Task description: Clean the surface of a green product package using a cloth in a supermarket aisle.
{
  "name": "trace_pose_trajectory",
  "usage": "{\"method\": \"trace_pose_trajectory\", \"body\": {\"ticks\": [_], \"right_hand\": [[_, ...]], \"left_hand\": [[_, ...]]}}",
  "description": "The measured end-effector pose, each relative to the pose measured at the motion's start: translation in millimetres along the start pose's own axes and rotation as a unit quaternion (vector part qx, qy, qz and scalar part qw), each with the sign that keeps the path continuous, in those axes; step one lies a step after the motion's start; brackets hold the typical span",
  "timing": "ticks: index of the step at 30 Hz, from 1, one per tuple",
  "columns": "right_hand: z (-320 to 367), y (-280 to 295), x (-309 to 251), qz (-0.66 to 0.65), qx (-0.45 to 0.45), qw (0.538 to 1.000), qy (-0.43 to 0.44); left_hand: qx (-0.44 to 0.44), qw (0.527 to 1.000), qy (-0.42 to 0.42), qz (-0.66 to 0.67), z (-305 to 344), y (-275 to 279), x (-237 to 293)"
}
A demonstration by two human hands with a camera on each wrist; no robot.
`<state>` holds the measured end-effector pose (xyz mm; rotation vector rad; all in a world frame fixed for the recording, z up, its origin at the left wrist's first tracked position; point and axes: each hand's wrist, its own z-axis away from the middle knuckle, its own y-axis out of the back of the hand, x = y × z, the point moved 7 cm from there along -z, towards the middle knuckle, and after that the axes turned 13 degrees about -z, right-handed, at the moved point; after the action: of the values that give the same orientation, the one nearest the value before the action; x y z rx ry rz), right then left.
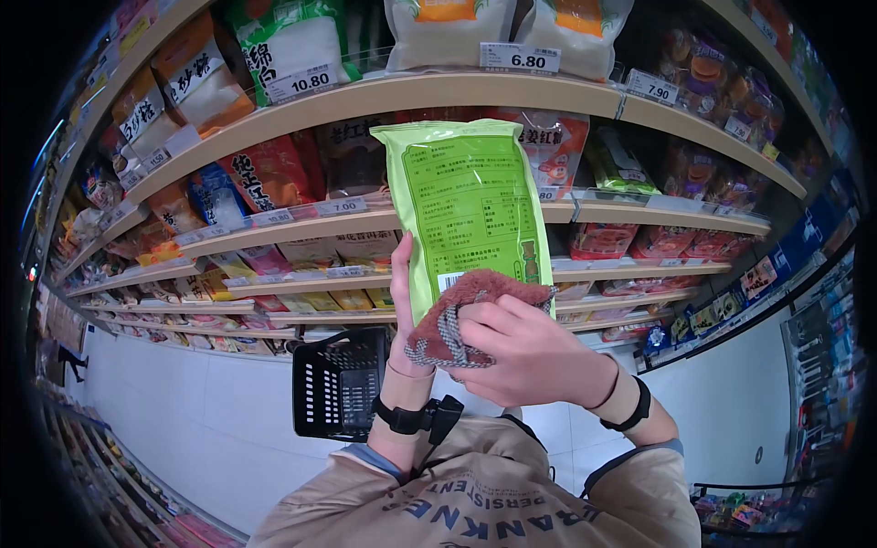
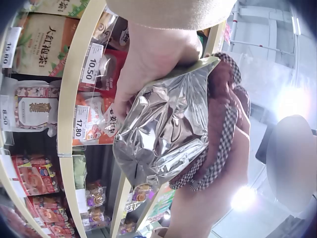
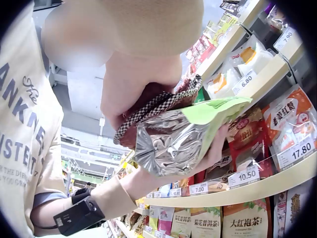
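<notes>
A bright green bag [image 1: 470, 201] with dark printed text stands upright before the person's chest. The left hand [image 1: 402, 292] grips its left edge, with the thumb along the side and the other fingers hidden behind. A reddish-brown cloth [image 1: 457, 297] with checkered trim lies against the lower front of the bag. The right hand [image 1: 530, 342] holds the bunched cloth with curled fingers, against the printed face. Both wrist views show the silver bottom [image 2: 168, 129] of the bag, creased and shiny. In the right wrist view the left hand [image 3: 215, 148] supports the bag's far side.
Curved store shelves [image 1: 384, 219] with bagged goods and price tags run across the front, close behind the bag. A black basket [image 1: 343, 388] stands on the pale floor [image 1: 228, 393], left of the person. More shelving lines both sides.
</notes>
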<state>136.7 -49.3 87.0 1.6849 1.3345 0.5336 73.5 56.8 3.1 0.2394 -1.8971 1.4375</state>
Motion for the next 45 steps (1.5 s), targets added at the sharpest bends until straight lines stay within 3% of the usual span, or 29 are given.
{"method": "trace_pose_trajectory", "body": {"ticks": [6,7,14,16,18,24,28,30,33,37,40,42,45], "right_hand": [[27,42,24,-0.054,0.108,0.992,-0.039],[31,48,32,-0.043,0.123,0.990,-0.051],[30,98,78,0.082,0.263,0.954,-0.121],[24,92,74,0.113,0.257,0.952,-0.123],[22,75,62,0.116,0.214,0.959,-0.143],[47,31,27,-0.019,0.043,0.999,0.016],[69,62,51,-0.052,0.059,0.996,0.052],[80,91,69,0.008,0.145,0.988,0.045],[87,133,100,0.053,0.236,0.970,-0.035],[91,173,122,0.120,0.340,0.929,-0.081],[97,176,122,0.144,0.321,0.929,-0.117],[104,173,115,0.089,0.309,0.938,-0.127],[123,146,101,0.066,0.240,0.959,-0.135]], "left_hand": [[-0.093,0.988,-0.054,0.110,-10,8,5],[-0.085,0.991,-0.062,0.081,-10,10,4],[-0.137,0.980,-0.005,0.142,-12,-11,-20],[-0.161,0.977,-0.018,0.137,-16,-19,-21],[-0.120,0.984,-0.065,0.111,-21,-19,-18],[-0.034,0.995,-0.074,0.065,-34,-5,-27],[-0.100,0.983,-0.089,0.126,-40,-25,-32],[-0.072,0.984,-0.080,0.142,-42,-29,-40],[-0.109,0.985,-0.056,0.125,-48,-35,-54],[-0.120,0.982,-0.039,0.142,-55,-42,-70],[-0.118,0.982,-0.054,0.139,-63,-44,-74],[-0.115,0.982,-0.061,0.138,-68,-47,-75],[-0.068,0.984,-0.100,0.132,-75,-48,-72]]}}
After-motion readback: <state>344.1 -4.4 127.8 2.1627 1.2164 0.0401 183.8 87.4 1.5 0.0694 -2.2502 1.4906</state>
